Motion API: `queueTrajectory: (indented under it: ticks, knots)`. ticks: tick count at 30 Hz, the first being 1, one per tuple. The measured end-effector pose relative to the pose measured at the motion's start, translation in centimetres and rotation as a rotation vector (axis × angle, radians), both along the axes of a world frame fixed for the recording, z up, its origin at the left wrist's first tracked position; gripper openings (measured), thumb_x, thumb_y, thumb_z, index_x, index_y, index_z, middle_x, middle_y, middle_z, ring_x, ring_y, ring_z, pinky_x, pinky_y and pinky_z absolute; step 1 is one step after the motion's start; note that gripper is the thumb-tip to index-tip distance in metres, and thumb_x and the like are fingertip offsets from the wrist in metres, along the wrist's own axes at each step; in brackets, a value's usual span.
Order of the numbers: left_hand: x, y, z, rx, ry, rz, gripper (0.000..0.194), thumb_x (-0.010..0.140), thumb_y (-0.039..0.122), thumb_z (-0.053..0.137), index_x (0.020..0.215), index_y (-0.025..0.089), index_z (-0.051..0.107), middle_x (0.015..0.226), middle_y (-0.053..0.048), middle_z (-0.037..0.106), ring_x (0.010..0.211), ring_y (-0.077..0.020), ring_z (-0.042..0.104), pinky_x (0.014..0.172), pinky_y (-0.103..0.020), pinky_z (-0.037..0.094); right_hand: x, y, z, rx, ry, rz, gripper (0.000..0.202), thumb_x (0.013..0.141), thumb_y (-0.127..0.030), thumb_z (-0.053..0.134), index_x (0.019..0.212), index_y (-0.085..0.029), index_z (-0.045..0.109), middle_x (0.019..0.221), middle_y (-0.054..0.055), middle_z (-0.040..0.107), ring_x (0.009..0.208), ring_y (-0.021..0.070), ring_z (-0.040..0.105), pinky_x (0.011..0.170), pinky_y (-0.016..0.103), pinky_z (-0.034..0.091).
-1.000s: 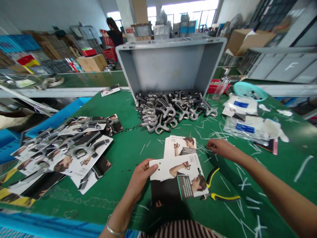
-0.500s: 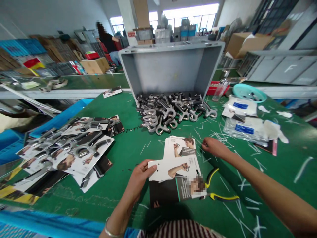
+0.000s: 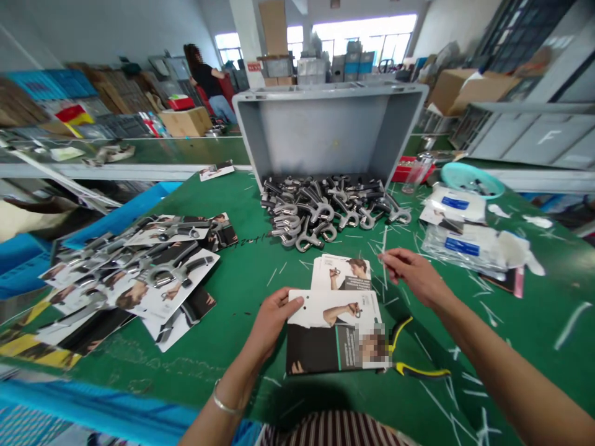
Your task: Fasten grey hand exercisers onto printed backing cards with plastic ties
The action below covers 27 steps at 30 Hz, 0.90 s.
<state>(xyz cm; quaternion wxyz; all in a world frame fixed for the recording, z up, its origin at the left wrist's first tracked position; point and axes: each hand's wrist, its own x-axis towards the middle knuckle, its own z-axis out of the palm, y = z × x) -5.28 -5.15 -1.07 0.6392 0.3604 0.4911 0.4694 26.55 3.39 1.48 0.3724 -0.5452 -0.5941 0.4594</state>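
My left hand [image 3: 275,319] grips the left edge of a printed card [image 3: 344,308], thumb on top near two small punched holes. This card lies across another printed card with a black panel [image 3: 311,350], just in front of me. A small stack of similar cards [image 3: 325,269] sits behind. In my right hand [image 3: 411,271], a thin white cable tie [image 3: 385,260] is pinched between the fingertips, pointing upward. Yellow-and-black pliers [image 3: 423,370] rest right of the cards, their jaws partly hidden beneath a card.
A grey crate [image 3: 330,133] lies on its side, with grey-black hand grips [image 3: 316,210] spilling out. Carded grips [image 3: 139,272] are piled at left. Loose white ties [image 3: 432,248], plastic bags [image 3: 458,241] and a turquoise basin [image 3: 471,179] occupy the right. A person [image 3: 209,80] stands far behind.
My right hand has lifted slightly and moved right, and now shows a white cable tie in its fingers. My left hand still holds the card, which has turned slightly straighter.
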Motion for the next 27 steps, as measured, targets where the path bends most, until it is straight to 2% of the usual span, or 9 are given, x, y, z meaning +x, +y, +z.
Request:
queueTrajectory:
  ticks: [2, 5, 8, 11, 14, 18, 21, 23, 27]
  knots:
    - [-0.1, 0.5, -0.3, 0.01, -0.018, 0.018, 0.034, 0.075, 0.039, 0.076, 0.096, 0.014, 0.069, 0.087, -0.007, 0.075, 0.072, -0.0174, 0.066, 0.069, -0.027, 0.048, -2.9, -0.2, 0.7, 0.029, 0.128, 0.022, 0.032, 0.085, -0.052, 0.062, 0.092, -0.021, 0.061, 0.078, 0.002, 0.065, 0.058, 0.0116, 0.056, 0.054, 0.025, 0.047]
    - [-0.4, 1.4, -1.5, 0.029, -0.013, 0.069, 0.034, 0.075, 0.042, 0.075, 0.093, 0.013, 0.069, 0.082, -0.006, 0.073, 0.068, -0.0157, 0.063, 0.065, -0.025, 0.045, -7.5, -1.1, 0.6, 0.091, 0.139, 0.103, 0.028, 0.087, -0.049, 0.062, 0.091, -0.022, 0.06, 0.082, 0.003, 0.069, 0.065, 0.0147, 0.063, 0.063, 0.028, 0.053]
    - [-0.7, 1.9, -3.1, 0.03, 0.008, 0.103, 0.034, 0.073, 0.043, 0.076, 0.087, 0.013, 0.069, 0.08, -0.005, 0.071, 0.067, -0.0153, 0.06, 0.063, -0.024, 0.042, -11.3, -2.2, -0.9, 0.197, 0.057, 0.148, 0.028, 0.09, -0.048, 0.057, 0.094, -0.021, 0.062, 0.087, 0.005, 0.069, 0.069, 0.0166, 0.067, 0.066, 0.03, 0.056]
    - [-0.9, 1.9, -4.2, 0.019, -0.009, 0.108, 0.037, 0.072, 0.045, 0.076, 0.088, 0.012, 0.07, 0.079, -0.004, 0.07, 0.067, -0.015, 0.059, 0.063, -0.024, 0.041, -13.5, -2.7, -2.8, 0.21, 0.039, 0.197, 0.029, 0.095, -0.048, 0.05, 0.1, -0.022, 0.061, 0.091, 0.006, 0.07, 0.07, 0.0163, 0.068, 0.066, 0.031, 0.057]
    - [-1.0, 2.0, -4.7, 0.015, -0.039, 0.119, 0.04, 0.073, 0.049, 0.074, 0.089, 0.013, 0.069, 0.079, -0.004, 0.068, 0.066, -0.014, 0.057, 0.063, -0.024, 0.041, -14.3, -2.9, -3.9, 0.158, 0.075, 0.213, 0.029, 0.096, -0.048, 0.047, 0.1, -0.021, 0.059, 0.089, 0.006, 0.07, 0.07, 0.0164, 0.068, 0.065, 0.031, 0.058]
    - [-1.2, 2.3, -5.2, 0.001, -0.151, 0.19, 0.046, 0.08, 0.059, 0.064, 0.088, 0.014, 0.067, 0.078, -0.004, 0.068, 0.067, -0.0154, 0.058, 0.066, -0.026, 0.043, -14.4, -3.0, -4.2, 0.138, 0.05, 0.222, 0.028, 0.097, -0.047, 0.047, 0.1, -0.022, 0.057, 0.084, 0.005, 0.07, 0.066, 0.016, 0.068, 0.059, 0.029, 0.058]
    - [-1.5, 2.2, -5.8, -0.02, -0.185, 0.202, 0.042, 0.077, 0.054, 0.069, 0.092, 0.015, 0.067, 0.082, -0.004, 0.07, 0.069, -0.0153, 0.06, 0.068, -0.026, 0.044, -14.3, -3.2, -4.3, 0.172, 0.008, 0.226, 0.026, 0.099, -0.045, 0.044, 0.104, -0.022, 0.056, 0.083, 0.004, 0.069, 0.063, 0.015, 0.066, 0.057, 0.028, 0.056]
    - [-1.7, 2.0, -6.1, -0.031, -0.167, 0.166, 0.04, 0.076, 0.048, 0.073, 0.097, 0.015, 0.068, 0.086, -0.005, 0.071, 0.071, -0.0154, 0.061, 0.069, -0.026, 0.044, -14.2, -3.3, -4.4, 0.216, -0.036, 0.219, 0.025, 0.1, -0.043, 0.043, 0.107, -0.022, 0.055, 0.085, 0.005, 0.068, 0.063, 0.015, 0.066, 0.058, 0.029, 0.056]
    - [-1.9, 1.9, -6.2, 0.005, -0.122, 0.094, 0.036, 0.076, 0.04, 0.075, 0.103, 0.017, 0.07, 0.098, -0.007, 0.072, 0.081, -0.017, 0.063, 0.074, -0.026, 0.045, -14.3, -3.4, -4.7, 0.327, -0.187, 0.237, 0.024, 0.102, -0.038, 0.037, 0.109, -0.022, 0.055, 0.093, 0.007, 0.067, 0.076, 0.018, 0.066, 0.069, 0.033, 0.055]
